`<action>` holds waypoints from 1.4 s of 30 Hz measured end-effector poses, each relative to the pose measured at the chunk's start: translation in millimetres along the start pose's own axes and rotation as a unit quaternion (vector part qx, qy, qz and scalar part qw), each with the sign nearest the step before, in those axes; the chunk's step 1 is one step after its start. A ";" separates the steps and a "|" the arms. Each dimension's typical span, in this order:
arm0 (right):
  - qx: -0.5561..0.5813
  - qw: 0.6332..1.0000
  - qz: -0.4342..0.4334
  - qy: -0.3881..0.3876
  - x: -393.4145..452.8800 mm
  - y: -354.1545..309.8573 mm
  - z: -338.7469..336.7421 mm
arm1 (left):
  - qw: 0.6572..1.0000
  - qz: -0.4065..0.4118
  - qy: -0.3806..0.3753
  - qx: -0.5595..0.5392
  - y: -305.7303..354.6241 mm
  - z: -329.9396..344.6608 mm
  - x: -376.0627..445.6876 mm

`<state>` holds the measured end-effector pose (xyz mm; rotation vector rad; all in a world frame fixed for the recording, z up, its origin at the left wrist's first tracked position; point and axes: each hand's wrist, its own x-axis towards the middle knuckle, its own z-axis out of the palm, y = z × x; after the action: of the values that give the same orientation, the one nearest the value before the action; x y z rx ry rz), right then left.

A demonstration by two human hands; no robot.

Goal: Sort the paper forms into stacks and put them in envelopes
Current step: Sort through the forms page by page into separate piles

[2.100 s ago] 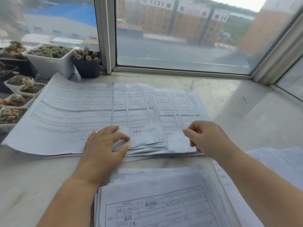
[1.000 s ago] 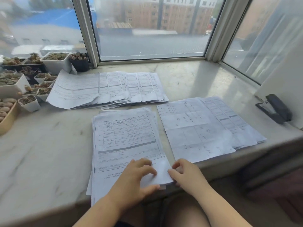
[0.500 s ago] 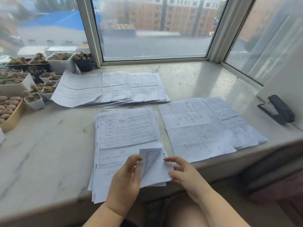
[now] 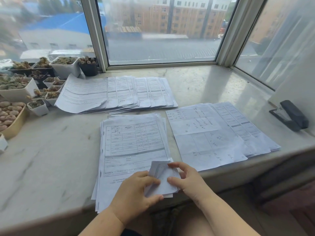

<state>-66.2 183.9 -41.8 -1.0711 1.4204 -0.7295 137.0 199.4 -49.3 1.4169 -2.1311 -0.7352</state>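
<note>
While both hands work its near right corner, the near stack of forms [image 4: 134, 150] lies at the front edge of the marble worktop [image 4: 51, 150], its lower edge overhanging slightly.

Item 1, left hand [image 4: 134, 196]: fingers curled, thumb and fingertips pinching the lifted corner of the top sheet [image 4: 162, 174]; grip closed on paper.

Item 2, right hand [image 4: 187, 181]: fingers bent, forefinger on the upper edge of the same curled corner, thumb under or against its lower part; grip likewise closed on that corner, which is peeled up and folded back, showing its underside.

Item 3, far stack of forms [image 4: 115, 94]: fanned sideways along the back of the worktop, just before the window frame [image 4: 95, 40], one corner curling up on its left sheet. Its left end lies just beside the pots.

Item 4, right stack of forms [image 4: 213, 135]: fanned, handwritten sheet uppermost, just beside the near stack and reaching the worktop's front edge.

Item 5, black stapler [image 4: 291, 115]: at far right, apart from the papers, beside a white wall.

Item 6, succulent pots [image 4: 34, 87]: small white and black containers clustered at the left end, with a tan tray of rounded plants [image 4: 12, 116] nearest the viewer.

No envelopes in view.
</note>
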 end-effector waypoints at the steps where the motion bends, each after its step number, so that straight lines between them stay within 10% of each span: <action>1: -0.013 1.000 -0.004 0.011 0.1 -0.3 1.5 | 1.000 -0.002 -0.002 -0.005 0.1 -0.4 0.0; 12: 0.001 0.998 0.047 0.033 -0.9 -11.2 5.3 | 0.999 0.003 -0.016 -0.048 -5.2 -5.0 -2.1; 23: 0.044 0.996 0.054 -0.062 -4.5 -5.6 -8.1 | 0.986 -0.034 0.137 -0.089 -2.2 4.6 -4.8; 42: 0.014 0.998 0.060 -0.005 -3.5 -14.1 2.1 | 0.994 -0.033 0.028 -0.104 -9.3 -3.1 -2.4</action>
<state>-61.6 181.9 -27.9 -0.9568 1.4486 -0.6548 146.2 198.2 -53.4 1.3849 -1.9110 -0.9048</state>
